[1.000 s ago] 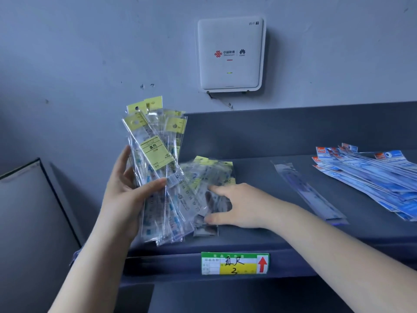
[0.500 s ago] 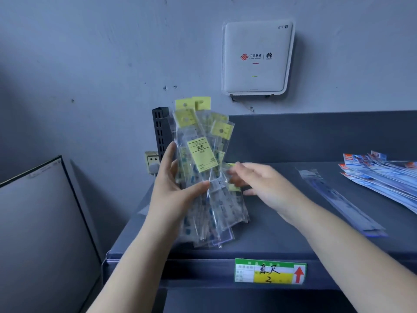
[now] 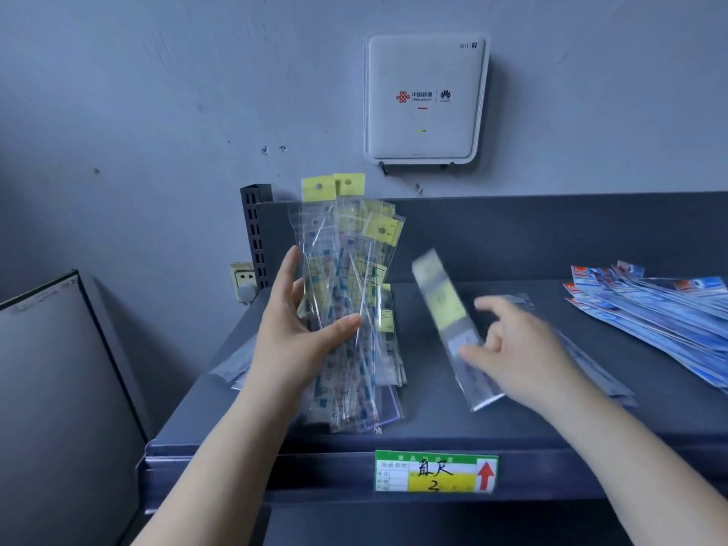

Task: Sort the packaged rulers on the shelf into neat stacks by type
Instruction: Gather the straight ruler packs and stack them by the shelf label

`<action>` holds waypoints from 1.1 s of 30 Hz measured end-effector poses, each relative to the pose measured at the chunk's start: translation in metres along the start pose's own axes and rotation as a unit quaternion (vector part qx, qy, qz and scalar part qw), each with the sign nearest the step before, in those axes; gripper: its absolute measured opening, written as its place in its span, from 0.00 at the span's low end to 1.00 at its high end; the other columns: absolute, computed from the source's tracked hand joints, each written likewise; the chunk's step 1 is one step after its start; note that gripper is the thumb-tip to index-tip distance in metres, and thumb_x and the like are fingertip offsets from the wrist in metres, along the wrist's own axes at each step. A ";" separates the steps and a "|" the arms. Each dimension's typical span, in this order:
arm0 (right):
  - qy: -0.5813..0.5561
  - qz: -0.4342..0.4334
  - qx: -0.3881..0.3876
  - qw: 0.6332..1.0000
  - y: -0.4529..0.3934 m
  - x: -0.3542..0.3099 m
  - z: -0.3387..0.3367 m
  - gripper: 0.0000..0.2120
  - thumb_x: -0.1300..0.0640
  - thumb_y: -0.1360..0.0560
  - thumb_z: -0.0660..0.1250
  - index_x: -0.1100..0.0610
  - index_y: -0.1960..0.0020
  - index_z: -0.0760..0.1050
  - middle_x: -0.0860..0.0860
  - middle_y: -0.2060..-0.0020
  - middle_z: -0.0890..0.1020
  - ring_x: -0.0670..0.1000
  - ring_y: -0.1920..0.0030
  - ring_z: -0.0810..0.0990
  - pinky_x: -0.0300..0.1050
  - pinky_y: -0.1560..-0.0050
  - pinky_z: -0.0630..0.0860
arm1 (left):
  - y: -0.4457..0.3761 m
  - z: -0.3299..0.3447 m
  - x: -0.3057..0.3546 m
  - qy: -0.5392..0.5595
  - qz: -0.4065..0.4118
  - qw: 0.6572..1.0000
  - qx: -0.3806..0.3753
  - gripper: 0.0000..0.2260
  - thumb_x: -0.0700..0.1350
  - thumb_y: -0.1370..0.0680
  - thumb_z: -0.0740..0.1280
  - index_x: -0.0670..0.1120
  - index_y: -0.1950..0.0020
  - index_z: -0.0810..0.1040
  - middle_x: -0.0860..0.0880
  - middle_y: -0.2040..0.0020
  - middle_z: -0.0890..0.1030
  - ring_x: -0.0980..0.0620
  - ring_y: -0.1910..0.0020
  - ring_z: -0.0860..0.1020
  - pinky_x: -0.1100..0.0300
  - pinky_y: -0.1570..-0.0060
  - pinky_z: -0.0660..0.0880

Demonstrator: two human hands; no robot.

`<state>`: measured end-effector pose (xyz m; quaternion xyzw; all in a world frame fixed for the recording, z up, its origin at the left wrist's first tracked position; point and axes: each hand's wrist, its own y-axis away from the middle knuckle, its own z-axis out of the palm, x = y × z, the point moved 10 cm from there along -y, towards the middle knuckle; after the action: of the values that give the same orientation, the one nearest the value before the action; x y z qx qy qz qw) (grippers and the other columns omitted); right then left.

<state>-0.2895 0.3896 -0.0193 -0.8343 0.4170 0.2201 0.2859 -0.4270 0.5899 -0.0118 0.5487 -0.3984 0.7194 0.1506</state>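
Observation:
My left hand [image 3: 299, 340] grips an upright bundle of yellow-tagged clear ruler packets [image 3: 350, 293] above the left end of the dark shelf [image 3: 512, 423]. My right hand [image 3: 516, 352] pinches a single yellow-labelled ruler packet [image 3: 449, 321], blurred and tilted, just right of the bundle. Beneath and behind the right hand lies a long clear ruler packet [image 3: 598, 376] flat on the shelf. A fanned pile of blue-and-orange ruler packets [image 3: 662, 325] lies at the shelf's right end.
A green and yellow shelf label [image 3: 435, 476] with a red arrow sits on the front rail. A white WiFi box [image 3: 425, 96] hangs on the wall above. A slotted shelf upright [image 3: 256, 234] and wall socket [image 3: 244, 281] stand at left, near a grey panel [image 3: 47, 388].
My right hand has drawn one packet out of the bundle and swung it to the right. The left hand keeps the bundle upright. The view has shifted left.

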 end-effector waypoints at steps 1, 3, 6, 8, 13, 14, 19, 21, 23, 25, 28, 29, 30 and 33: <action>0.093 0.010 -0.017 0.995 0.001 0.003 0.006 0.27 0.50 0.29 0.71 0.53 0.34 0.66 0.49 0.62 0.77 0.50 0.56 0.75 0.42 0.63 0.67 | 0.001 0.001 0.001 -0.001 0.001 1.000 0.000 0.43 0.33 0.33 0.74 0.64 0.28 0.60 0.58 0.35 0.65 0.65 0.34 0.61 0.44 0.36 0.70; 0.165 -0.005 -0.004 0.986 0.004 -0.009 0.003 0.26 0.45 0.30 0.70 0.52 0.36 0.67 0.47 0.61 0.74 0.49 0.55 0.72 0.41 0.65 0.65 | 0.002 0.003 0.004 -0.002 0.003 1.000 -0.002 0.43 0.33 0.33 0.75 0.64 0.28 0.60 0.55 0.32 0.65 0.64 0.34 0.61 0.45 0.36 0.70; -0.011 -0.076 0.004 0.997 0.011 -0.045 -0.003 0.24 0.39 0.33 0.69 0.48 0.41 0.71 0.47 0.66 0.77 0.46 0.61 0.76 0.38 0.63 0.68 | 0.004 0.006 0.004 0.004 -0.006 1.000 0.002 0.45 0.35 0.35 0.77 0.65 0.29 0.60 0.49 0.28 0.64 0.58 0.31 0.63 0.45 0.36 0.71; -0.128 -0.092 -0.066 0.985 0.019 -0.068 0.014 0.26 0.38 0.37 0.71 0.45 0.44 0.70 0.46 0.64 0.80 0.43 0.62 0.78 0.36 0.60 0.72 | 0.007 0.012 0.005 0.011 -0.007 1.000 -0.003 0.47 0.38 0.40 0.79 0.66 0.30 0.61 0.49 0.30 0.65 0.54 0.30 0.65 0.46 0.37 0.72; -0.180 -0.088 -0.031 0.979 0.019 -0.075 0.027 0.20 0.48 0.38 0.77 0.44 0.55 0.68 0.46 0.72 0.80 0.39 0.73 0.73 0.36 0.64 0.70 | 0.013 0.018 0.014 0.021 0.017 1.000 -0.006 0.42 0.34 0.33 0.75 0.59 0.28 0.60 0.68 0.42 0.67 0.75 0.40 0.65 0.58 0.37 0.71; -0.198 -0.081 -0.040 0.976 0.018 -0.073 0.029 0.19 0.50 0.38 0.78 0.45 0.56 0.69 0.44 0.74 0.80 0.39 0.74 0.73 0.36 0.64 0.70 | 0.014 0.019 0.014 0.027 0.013 1.000 -0.010 0.41 0.33 0.32 0.74 0.60 0.28 0.60 0.68 0.43 0.67 0.76 0.42 0.66 0.60 0.38 0.73; -0.253 -0.061 -0.065 0.963 0.015 -0.065 0.035 0.13 0.57 0.31 0.73 0.50 0.50 0.74 0.45 0.71 0.82 0.43 0.69 0.78 0.38 0.59 0.76 | 0.014 0.019 0.003 0.057 -0.026 0.998 -0.017 0.38 0.30 0.28 0.68 0.60 0.27 0.59 0.54 0.31 0.68 0.57 0.52 0.78 0.71 0.65 0.76; -0.270 -0.052 -0.068 0.959 0.014 -0.062 0.036 0.12 0.59 0.29 0.72 0.52 0.48 0.74 0.46 0.69 0.83 0.42 0.70 0.78 0.37 0.60 0.75 | 0.016 0.021 0.007 0.063 -0.014 0.998 -0.010 0.38 0.28 0.27 0.67 0.59 0.27 0.59 0.64 0.41 0.70 0.69 0.57 0.79 0.71 0.64 0.76; -0.277 -0.045 -0.068 0.957 0.013 -0.060 0.035 0.11 0.59 0.29 0.72 0.52 0.49 0.74 0.47 0.69 0.83 0.42 0.71 0.78 0.37 0.61 0.75 | 0.017 0.024 0.008 0.057 -0.009 0.998 -0.013 0.37 0.28 0.27 0.67 0.58 0.27 0.59 0.69 0.48 0.66 0.78 0.61 0.75 0.73 0.63 0.76; -0.280 -0.039 -0.063 0.957 0.011 -0.057 0.031 0.10 0.60 0.29 0.71 0.53 0.50 0.74 0.47 0.69 0.83 0.43 0.72 0.79 0.36 0.63 0.75 | 0.018 0.026 0.006 0.054 -0.014 0.998 -0.014 0.38 0.29 0.28 0.68 0.58 0.27 0.58 0.69 0.46 0.66 0.80 0.58 0.73 0.69 0.57 0.78; -0.295 -0.029 -0.040 0.954 0.006 -0.040 0.016 0.08 0.63 0.29 0.70 0.54 0.53 0.74 0.49 0.68 0.84 0.49 0.67 0.83 0.41 0.64 0.77 | 0.016 0.027 0.003 0.046 -0.023 0.999 -0.013 0.40 0.30 0.29 0.69 0.59 0.26 0.58 0.59 0.35 0.66 0.76 0.49 0.73 0.65 0.53 0.79; -0.304 -0.022 -0.029 0.952 0.004 -0.031 0.008 0.08 0.64 0.28 0.70 0.53 0.54 0.74 0.50 0.68 0.84 0.50 0.66 0.83 0.41 0.65 0.76 | 0.015 0.028 0.003 0.040 -0.022 0.999 -0.011 0.40 0.30 0.29 0.69 0.59 0.26 0.58 0.58 0.36 0.65 0.80 0.53 0.72 0.68 0.57 0.78; -0.314 -0.012 -0.010 0.949 0.002 -0.019 -0.003 0.08 0.65 0.28 0.69 0.53 0.55 0.74 0.50 0.68 0.84 0.49 0.67 0.82 0.40 0.67 0.75 | 0.014 0.028 0.003 0.035 -0.019 0.999 -0.011 0.40 0.29 0.29 0.69 0.58 0.26 0.58 0.59 0.38 0.64 0.83 0.59 0.70 0.71 0.61 0.77; -0.280 0.009 0.092 0.956 -0.003 0.022 -0.050 0.09 0.66 0.29 0.68 0.53 0.57 0.75 0.50 0.68 0.82 0.49 0.67 0.81 0.42 0.64 0.74 | 0.009 0.030 0.001 0.028 -0.015 0.999 -0.024 0.40 0.31 0.29 0.70 0.60 0.27 0.59 0.58 0.37 0.65 0.78 0.53 0.73 0.69 0.61 0.78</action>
<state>-0.2689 0.3453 0.0055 -0.7054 0.3463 0.4078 0.4649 -0.4129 0.5615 -0.0124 0.5304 -0.4034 0.7222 0.1857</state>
